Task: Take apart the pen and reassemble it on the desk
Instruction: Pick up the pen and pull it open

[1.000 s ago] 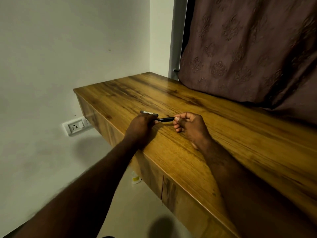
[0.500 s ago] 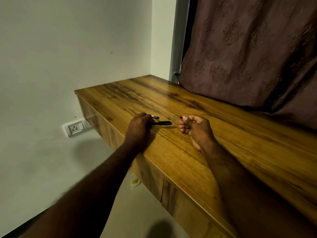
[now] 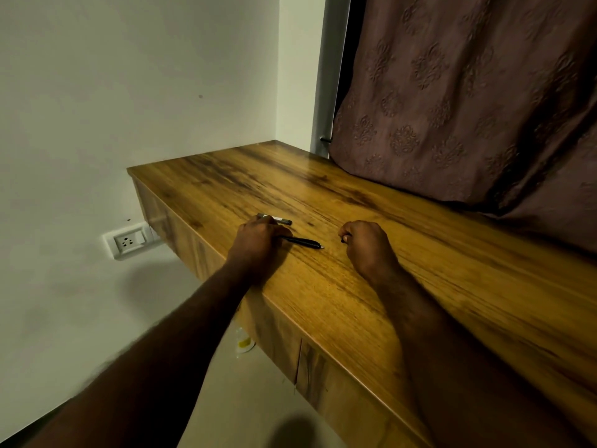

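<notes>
My left hand (image 3: 258, 240) rests on the wooden desk (image 3: 355, 286) and grips the back end of a black pen body (image 3: 303, 243), whose tip points right. Just beyond that hand lies another pen part (image 3: 280, 219), dark with a pale band, flat on the wood. My right hand (image 3: 365, 244) is curled shut to the right of the pen tip, apart from it, pinching a small dark piece (image 3: 343, 239) that barely shows at the fingertips.
A patterned brown curtain (image 3: 468, 108) drapes onto the desk's far right side. The desk's left edge drops off near my left wrist. A wall socket (image 3: 128, 240) sits below the desk's left end, and a small bottle (image 3: 243, 342) stands on the floor.
My hands have drawn apart: the right hand pulled a small piece off the pen's front end and moved right, while the left hand kept the pen body and lowered it toward the desk.
</notes>
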`<state>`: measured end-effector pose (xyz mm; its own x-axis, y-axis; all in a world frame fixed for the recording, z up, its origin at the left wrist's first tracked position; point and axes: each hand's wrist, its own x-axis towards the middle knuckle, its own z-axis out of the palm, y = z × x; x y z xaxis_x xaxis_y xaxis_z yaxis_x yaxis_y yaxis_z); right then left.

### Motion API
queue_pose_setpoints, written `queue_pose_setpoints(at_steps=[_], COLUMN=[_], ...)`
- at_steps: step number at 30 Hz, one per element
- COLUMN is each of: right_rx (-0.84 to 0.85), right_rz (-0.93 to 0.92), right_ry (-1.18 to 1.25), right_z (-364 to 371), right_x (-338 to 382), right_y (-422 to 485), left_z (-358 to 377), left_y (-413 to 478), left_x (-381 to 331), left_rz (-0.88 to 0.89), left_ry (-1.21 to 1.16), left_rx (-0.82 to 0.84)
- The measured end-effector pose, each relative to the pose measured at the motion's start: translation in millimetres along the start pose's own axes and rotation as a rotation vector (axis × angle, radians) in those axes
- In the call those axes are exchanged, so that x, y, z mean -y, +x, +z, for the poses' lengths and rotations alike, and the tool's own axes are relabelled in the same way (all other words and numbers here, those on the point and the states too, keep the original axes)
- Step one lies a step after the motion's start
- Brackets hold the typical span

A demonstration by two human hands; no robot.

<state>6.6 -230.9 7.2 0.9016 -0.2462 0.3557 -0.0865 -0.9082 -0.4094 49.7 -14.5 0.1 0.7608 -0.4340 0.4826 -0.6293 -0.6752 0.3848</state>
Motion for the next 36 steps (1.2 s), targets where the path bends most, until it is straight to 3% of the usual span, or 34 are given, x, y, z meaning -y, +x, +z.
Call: queue_pose_setpoints(at_steps=[13,19,23,25,27,30,36], right_rx=[-0.03,-0.064,-0.266,-0.202,-0.035,0.083,0.113], right_rz=[-0.029,0.061,0.224,0.246,0.224,0.181,0.153], right_ry=[-0.059,0.113,0.435,0.67,0.832,0.867,0.908], right_z=[5.0,3.7,-10.4,-13.9,-12.6,-11.8,-12.0], right_x=[1.7,0.4,0.6,4.7,10.5,17.8,18.2], right_y=[2.9,-2.8,-12.0,-19.6,-26.2,-29.7,-27.0], left_z=[1.6,1.7,1.0,0.6,0.4,0.3,1.7], left_y=[-0.9,-2.4,-4.7,-5.3,-5.2,-5.5,-3.8], left_x=[0.6,2.1,-3.2,-6.3,-6.8,-7.9,-5.3], left_rz=[0.008,0.006,0.038,0.057,0.066,0.058,0.049], left_ry=[-0.027,-0.011,-0.039,-0.058,-0.08,-0.084,-0.029], left_rx=[0.025,0.0,-0.049,-0.065,-0.06,-0.048,-0.021])
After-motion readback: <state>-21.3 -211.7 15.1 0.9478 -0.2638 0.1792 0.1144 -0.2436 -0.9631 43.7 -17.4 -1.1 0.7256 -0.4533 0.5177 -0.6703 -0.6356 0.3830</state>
